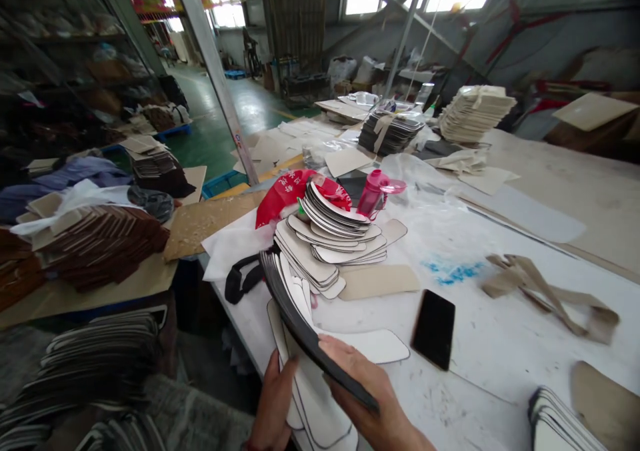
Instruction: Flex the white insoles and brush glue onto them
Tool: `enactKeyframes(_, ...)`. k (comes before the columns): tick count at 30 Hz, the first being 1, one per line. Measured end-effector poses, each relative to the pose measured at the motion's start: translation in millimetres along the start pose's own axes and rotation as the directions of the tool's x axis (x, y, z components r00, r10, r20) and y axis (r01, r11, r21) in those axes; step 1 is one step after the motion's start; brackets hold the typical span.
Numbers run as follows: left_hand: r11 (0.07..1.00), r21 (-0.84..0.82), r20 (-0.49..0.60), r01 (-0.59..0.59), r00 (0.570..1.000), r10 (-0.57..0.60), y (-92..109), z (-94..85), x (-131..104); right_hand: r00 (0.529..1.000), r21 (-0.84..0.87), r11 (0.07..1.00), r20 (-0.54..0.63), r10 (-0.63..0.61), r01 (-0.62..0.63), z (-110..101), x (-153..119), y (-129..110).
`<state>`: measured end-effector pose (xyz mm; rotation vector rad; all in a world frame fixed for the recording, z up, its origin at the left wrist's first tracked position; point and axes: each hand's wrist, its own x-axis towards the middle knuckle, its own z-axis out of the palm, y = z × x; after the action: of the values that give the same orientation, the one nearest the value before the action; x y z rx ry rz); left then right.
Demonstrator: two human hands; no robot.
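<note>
My right hand [365, 381] is closed around the near end of a long curved panel [295, 311], dark on its outer side. Its far end rests by a fan of white, dark-edged pieces. My left hand [275, 394] grips the edge of several pale, rounded panels [320, 398] with thin dark rims, thumb on top; its other fingers are partly hidden. These pale panels lie below the curved one, at the table's near edge. Just beyond my hands stands an uneven pile of similar white panels [333, 231]. A single white panel [377, 346] lies flat to the right of my right hand.
On the white table [480, 344] lie a black phone [434, 329], a beige strap [545, 291] and more panels [555, 418] at the lower right. A pink bottle [371, 191] and a red bag [287, 194] stand behind the pile. Brown stacks [95, 241] sit on the left.
</note>
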<state>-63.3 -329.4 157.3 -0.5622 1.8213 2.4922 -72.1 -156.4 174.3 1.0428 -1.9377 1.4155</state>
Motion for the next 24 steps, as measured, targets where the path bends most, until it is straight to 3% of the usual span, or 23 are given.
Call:
enactKeyframes(5,0.987,0.068,0.018,-0.142,0.990,0.142,-34.2,18.3,-17.6,0.983,-0.098,0.982,-0.103,0.152,-0.162,30.1,-94.1,18.1)
enactKeyframes(8,0.981,0.080,0.015,-0.175,0.985,0.174,-51.9,24.3,-22.5,0.980,-0.135,0.974,-0.105,0.169,-0.182,37.9,-127.0,28.0)
enactKeyframes(11,0.989,-0.079,0.029,-0.125,0.991,0.128,-52.4,32.5,-30.2,0.984,-0.093,0.984,-0.112,0.140,-0.150,34.9,-136.3,28.6)
enactKeyframes(14,0.978,-0.202,0.147,-0.056,0.985,0.087,-41.1,38.9,-41.1,0.989,-0.109,0.989,-0.124,0.085,-0.098,28.9,-138.5,24.1)
enactKeyframes(18,0.994,-0.019,0.274,0.108,0.957,-0.099,-29.2,39.6,-46.3,0.993,-0.208,0.978,-0.119,-0.016,-0.009,29.3,-151.2,19.5)
enactKeyframes(20,0.983,0.119,0.224,0.139,0.961,-0.162,-29.9,36.7,-41.5,0.998,-0.270,0.963,-0.060,-0.029,0.012,33.4,-159.4,17.7)
enactKeyframes(24,0.962,0.249,0.099,0.112,0.985,-0.140,-43.6,22.1,-25.8,0.991,-0.330,0.944,0.131,0.031,0.014,40.0,-169.0,8.8)
